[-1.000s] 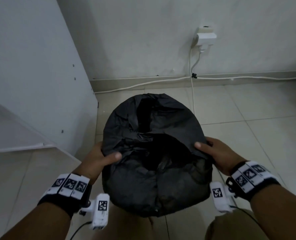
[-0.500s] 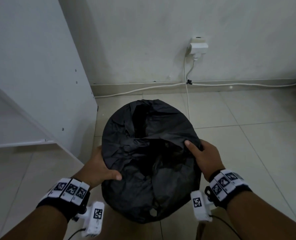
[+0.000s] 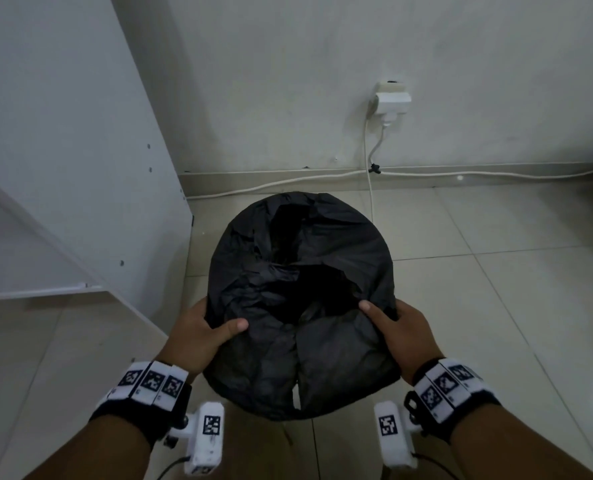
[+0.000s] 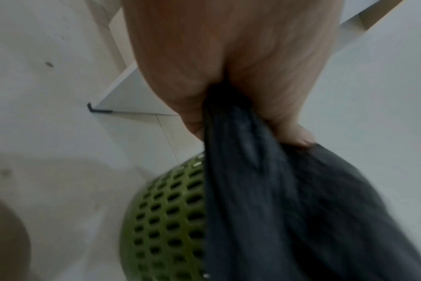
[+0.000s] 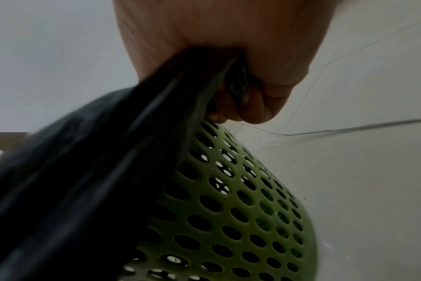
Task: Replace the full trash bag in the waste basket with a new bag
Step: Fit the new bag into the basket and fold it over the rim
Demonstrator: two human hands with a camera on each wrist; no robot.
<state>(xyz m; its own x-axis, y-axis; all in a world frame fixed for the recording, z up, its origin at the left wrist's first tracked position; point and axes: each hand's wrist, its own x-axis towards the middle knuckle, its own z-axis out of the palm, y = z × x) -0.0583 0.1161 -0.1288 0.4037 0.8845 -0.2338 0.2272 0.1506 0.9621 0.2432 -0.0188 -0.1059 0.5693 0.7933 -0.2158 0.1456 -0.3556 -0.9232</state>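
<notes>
A black trash bag (image 3: 302,282) is draped over a green perforated waste basket (image 5: 243,205) on the tiled floor; in the head view the bag hides the basket entirely. My left hand (image 3: 201,336) grips the bag's near left edge, thumb on top. The left wrist view shows that hand (image 4: 231,79) with bag plastic (image 4: 276,209) bunched in it above the basket (image 4: 166,218). My right hand (image 3: 400,332) grips the near right edge. In the right wrist view its curled fingers (image 5: 252,106) clutch the black plastic (image 5: 89,180) at the basket's rim.
A white cabinet (image 3: 66,150) stands close on the left. The wall behind carries a socket with a plug (image 3: 391,98), and white cables (image 3: 288,183) run along the skirting. Tiled floor (image 3: 496,289) stretches to the right.
My view has tilted upward, showing more wall. Both hands keep their hold on the bag's near edge; the right hand has shifted slightly outward along the rim.
</notes>
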